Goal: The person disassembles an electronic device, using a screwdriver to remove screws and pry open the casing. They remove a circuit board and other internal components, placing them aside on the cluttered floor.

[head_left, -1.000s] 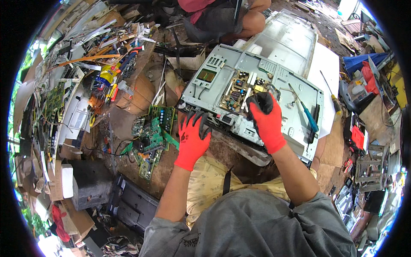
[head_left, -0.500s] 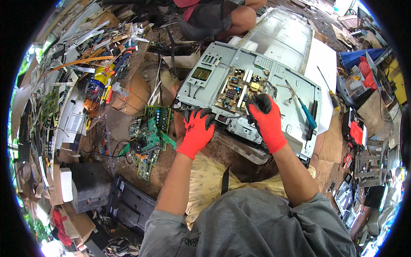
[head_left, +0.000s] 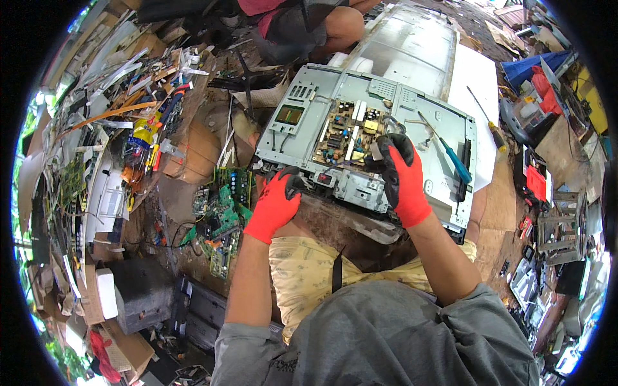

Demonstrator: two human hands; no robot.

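Note:
In front of me lies the grey metal chassis of a flat-screen set (head_left: pixel 425 154), a brown power circuit board (head_left: pixel 336 138) mounted in its middle. Both my hands wear red gloves with black fingers. My left hand (head_left: pixel 275 201) is closed on the near left edge of the chassis, fingertips curled over it. At the board's near right corner, my right hand (head_left: pixel 404 180) is closed in a pinch; a small pale piece shows at its fingertips, too small to name. A screwdriver with a teal handle (head_left: pixel 461 168) rests on the chassis, right of that hand.
Another screwdriver, yellow and black (head_left: pixel 497 136), lies on a white sheet (head_left: pixel 477 96) at the right. Loose green circuit boards (head_left: pixel 222 212) are heaped on the ground to the left, near piled scrap (head_left: pixel 122 109). Across from me another person's leg (head_left: pixel 342 29) shows.
My left hand has moved left along the chassis edge and nearer to me. My right hand has shifted slightly right, and its fingers have turned up. The view has shifted a little.

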